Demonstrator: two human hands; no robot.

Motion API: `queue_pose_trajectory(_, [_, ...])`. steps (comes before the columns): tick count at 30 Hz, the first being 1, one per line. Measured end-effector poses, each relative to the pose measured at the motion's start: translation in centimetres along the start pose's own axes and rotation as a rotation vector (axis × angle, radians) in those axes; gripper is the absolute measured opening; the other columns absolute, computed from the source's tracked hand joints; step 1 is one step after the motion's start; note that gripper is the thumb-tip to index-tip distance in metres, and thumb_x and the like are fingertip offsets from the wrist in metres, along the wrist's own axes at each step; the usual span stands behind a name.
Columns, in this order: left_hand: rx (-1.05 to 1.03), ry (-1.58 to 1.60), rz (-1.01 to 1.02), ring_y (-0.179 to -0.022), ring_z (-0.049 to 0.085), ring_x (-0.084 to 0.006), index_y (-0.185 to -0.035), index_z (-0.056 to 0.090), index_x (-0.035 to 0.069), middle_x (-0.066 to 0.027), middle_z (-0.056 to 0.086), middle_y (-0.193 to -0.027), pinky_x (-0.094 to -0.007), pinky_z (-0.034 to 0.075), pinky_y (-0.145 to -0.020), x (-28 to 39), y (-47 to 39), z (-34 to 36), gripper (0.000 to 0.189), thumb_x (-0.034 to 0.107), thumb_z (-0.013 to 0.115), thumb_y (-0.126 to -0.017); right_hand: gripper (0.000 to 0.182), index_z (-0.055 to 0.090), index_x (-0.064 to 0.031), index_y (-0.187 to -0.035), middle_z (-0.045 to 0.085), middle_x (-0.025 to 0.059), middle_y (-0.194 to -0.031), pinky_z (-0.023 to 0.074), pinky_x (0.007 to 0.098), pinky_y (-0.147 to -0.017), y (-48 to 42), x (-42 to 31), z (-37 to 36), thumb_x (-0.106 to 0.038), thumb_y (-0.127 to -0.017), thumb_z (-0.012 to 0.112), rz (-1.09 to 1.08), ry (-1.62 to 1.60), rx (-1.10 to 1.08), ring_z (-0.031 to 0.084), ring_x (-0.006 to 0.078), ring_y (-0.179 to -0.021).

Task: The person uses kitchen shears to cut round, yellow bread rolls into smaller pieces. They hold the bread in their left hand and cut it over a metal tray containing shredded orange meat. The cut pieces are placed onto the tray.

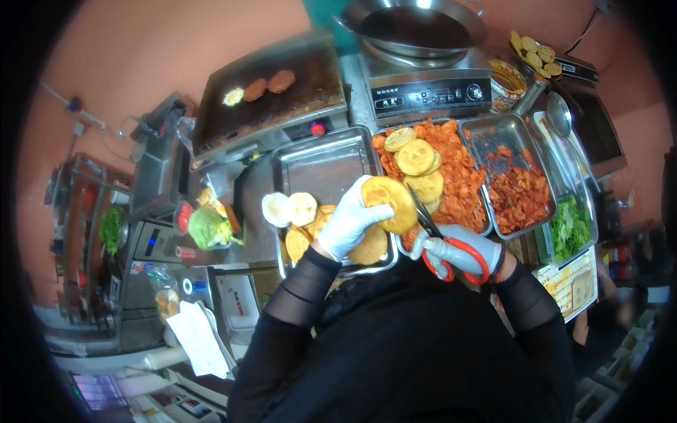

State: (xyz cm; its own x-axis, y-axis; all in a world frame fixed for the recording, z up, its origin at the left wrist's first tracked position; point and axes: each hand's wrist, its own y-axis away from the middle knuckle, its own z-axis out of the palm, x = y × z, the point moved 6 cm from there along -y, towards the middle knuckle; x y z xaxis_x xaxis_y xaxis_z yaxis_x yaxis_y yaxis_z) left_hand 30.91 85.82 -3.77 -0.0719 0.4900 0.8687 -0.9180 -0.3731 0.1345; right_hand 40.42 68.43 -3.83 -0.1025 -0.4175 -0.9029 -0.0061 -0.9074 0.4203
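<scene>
My gloved left hand grips a round golden flatbread, thumb on its face. In my gloved right hand is a pair of scissors with red handles; their dark blades lie at the flatbread's right edge, and I cannot tell whether they cut into it. Under my left hand stands a metal tray with several browned breads and two paler round breads. Beyond the scissors, a stack of flatbreads rests on reddish sauced meat pieces in a second tray.
A griddle carries two patties and an egg. A wok sits on an induction cooker. Right are another meat tray and chopped greens; left, lettuce. A person's arm shows at right.
</scene>
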Motion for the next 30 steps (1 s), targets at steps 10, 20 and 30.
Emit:
queue_pose_trajectory(10, [-0.310,-0.497,-0.043,-0.108,0.064,-0.0141,-0.119,0.057,0.005,-0.0051,0.066,-0.112,-0.0311,0.053,-0.094,2.0,-1.1,0.0,0.039,0.009,0.079,-0.087,0.044,0.067,-0.0043,-0.098,0.051,-0.0017,-0.053,0.0453,0.0238,-0.054,1.6,-1.4,0.1,-0.043,-0.107,0.048,0.064,0.121,-0.002,0.051,0.0096,-0.047])
queue_pose_trajectory(20, [-0.435,-0.756,-0.081,-0.107,0.063,-0.0130,-0.117,0.060,0.008,-0.0029,0.067,-0.110,-0.0330,0.052,-0.094,2.7,-1.7,0.9,0.036,0.010,0.080,-0.086,0.042,0.068,-0.0056,-0.085,0.053,-0.0013,-0.051,0.0410,0.0224,-0.046,2.0,-0.8,0.1,-0.039,-0.106,0.053,0.144,0.100,0.109,0.049,0.0081,-0.042])
queue_pose_trajectory(30, [-0.047,-0.321,-0.161,-0.116,0.064,-0.0185,-0.126,0.055,0.003,-0.0087,0.066,-0.121,-0.0353,0.053,-0.101,-2.6,-6.5,-3.6,0.043,0.004,0.075,-0.089,0.044,0.068,-0.0048,-0.088,0.053,-0.0027,-0.052,0.0428,0.0216,-0.048,4.3,4.3,-2.9,-0.038,-0.108,0.047,0.094,-0.095,0.171,0.049,0.0088,-0.042])
